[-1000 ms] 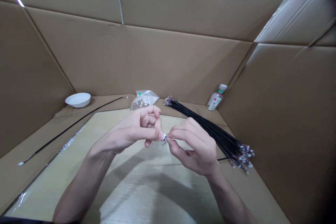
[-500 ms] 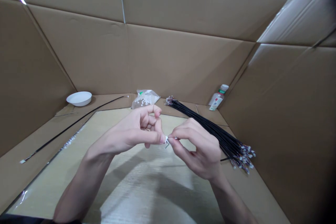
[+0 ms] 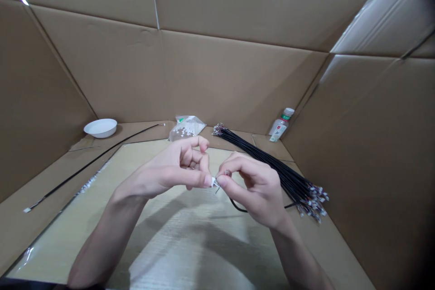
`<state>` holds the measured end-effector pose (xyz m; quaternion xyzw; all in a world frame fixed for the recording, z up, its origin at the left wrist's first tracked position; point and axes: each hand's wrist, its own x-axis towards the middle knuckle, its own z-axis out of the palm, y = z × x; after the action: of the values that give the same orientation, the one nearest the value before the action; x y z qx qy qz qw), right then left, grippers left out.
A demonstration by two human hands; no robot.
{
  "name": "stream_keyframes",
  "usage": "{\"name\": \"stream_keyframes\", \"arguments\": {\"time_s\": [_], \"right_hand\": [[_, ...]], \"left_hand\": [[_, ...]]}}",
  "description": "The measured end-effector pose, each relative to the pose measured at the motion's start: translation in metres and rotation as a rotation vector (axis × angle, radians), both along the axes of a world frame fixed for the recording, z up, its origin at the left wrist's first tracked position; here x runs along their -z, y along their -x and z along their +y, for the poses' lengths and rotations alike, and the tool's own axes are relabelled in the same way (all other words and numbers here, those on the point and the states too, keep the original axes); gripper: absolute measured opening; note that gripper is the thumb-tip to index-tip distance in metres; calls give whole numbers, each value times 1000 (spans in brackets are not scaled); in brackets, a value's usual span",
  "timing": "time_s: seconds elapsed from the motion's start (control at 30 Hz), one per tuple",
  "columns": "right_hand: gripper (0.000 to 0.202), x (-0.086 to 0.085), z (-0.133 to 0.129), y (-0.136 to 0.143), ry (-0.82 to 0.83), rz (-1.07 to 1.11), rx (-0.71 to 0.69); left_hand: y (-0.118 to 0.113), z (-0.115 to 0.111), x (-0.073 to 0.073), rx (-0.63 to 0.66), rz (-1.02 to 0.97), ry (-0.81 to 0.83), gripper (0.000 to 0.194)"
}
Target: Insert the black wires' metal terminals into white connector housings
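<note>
My left hand (image 3: 180,167) pinches a small white connector housing (image 3: 214,182) between thumb and a finger, its other fingers loosely curled. Facing it, my right hand (image 3: 253,186) grips the wire end of a black cable (image 3: 238,208) between thumb and forefinger. Thin wires run from the right fingertips to the housing; I cannot tell how many sit inside it. The cable bends below my right palm and passes behind the wrist. Beyond the right hand lies a thick bundle of black cables (image 3: 272,163) with white connectors and coloured wires at its near end.
A clear bag (image 3: 186,128) with small white pieces lies at the back. To the left are a white bowl (image 3: 101,128) and a single black cable (image 3: 91,162). A plastic bottle (image 3: 282,125) leans in the back right corner. Cardboard walls (image 3: 244,81) surround the board (image 3: 163,253).
My right hand has turned slightly and shifted a little left, and the cable's bend now shows below it. The left hand keeps its pinch on the housing.
</note>
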<state>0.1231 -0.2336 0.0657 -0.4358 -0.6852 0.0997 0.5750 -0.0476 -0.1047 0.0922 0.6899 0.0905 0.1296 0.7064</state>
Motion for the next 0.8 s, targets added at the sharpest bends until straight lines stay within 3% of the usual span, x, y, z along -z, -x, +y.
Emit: {"name": "stream_keyframes", "arguments": {"time_s": [0.37,0.47,0.6,0.7,0.8], "right_hand": [[13,-6,-6,-1,-97,-261,125],[12,-5,-4,-2,-9,-65,81],[8,-2,4,-2,96,277,-21],[10,1,8,-4,144,382,-68],[13,5,10,-7,182,420,-74]], "left_hand": [[-5,-3,1,-38,-3,-23,43],[-3,-5,2,-76,-83,-58,43],[-1,-14,3,-320,-271,-304,36],[-3,-20,5,-463,-371,-501,29],[-8,-23,10,-563,-432,-613,34]]}}
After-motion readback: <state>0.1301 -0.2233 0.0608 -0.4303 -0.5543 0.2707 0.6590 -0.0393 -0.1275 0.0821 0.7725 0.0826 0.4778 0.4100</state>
